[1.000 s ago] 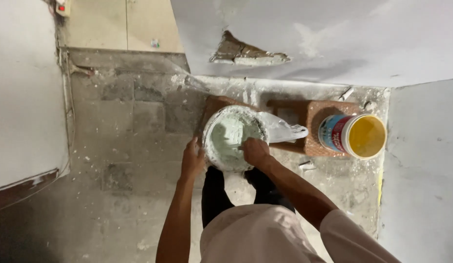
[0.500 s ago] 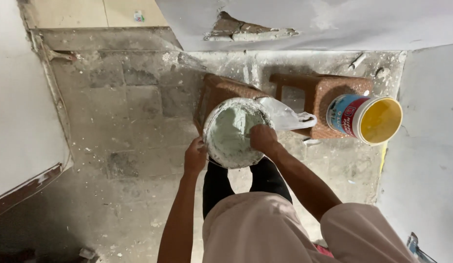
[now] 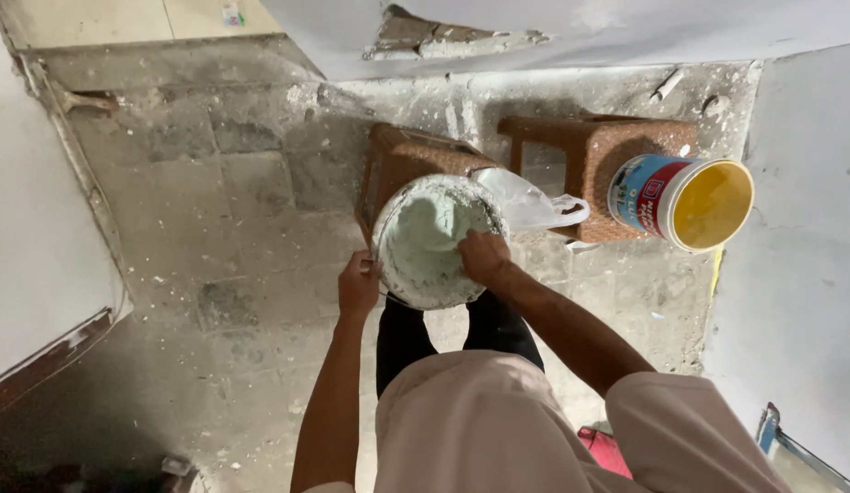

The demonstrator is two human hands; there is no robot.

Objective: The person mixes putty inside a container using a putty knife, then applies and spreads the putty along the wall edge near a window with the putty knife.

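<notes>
A white bucket [image 3: 427,239] smeared with pale green paste stands on a brown stool [image 3: 399,160] in front of me. My left hand [image 3: 357,286] grips the bucket's near left rim. My right hand [image 3: 484,256] is closed at the right inner rim, down against the paste; whatever it holds is hidden by the fingers. A crumpled clear plastic bag [image 3: 527,203] lies just behind the bucket.
A second brown stool [image 3: 600,155] at the right carries a blue, red and white tub [image 3: 682,200] with a yellow inside. White walls rise at left and right. The concrete floor [image 3: 206,228] is dusty and spattered. A broken patch [image 3: 443,36] shows in the far wall.
The view has tilted down and moved closer to the bucket. Both hands stay on the bucket; my right hand has shifted slightly along the right rim.
</notes>
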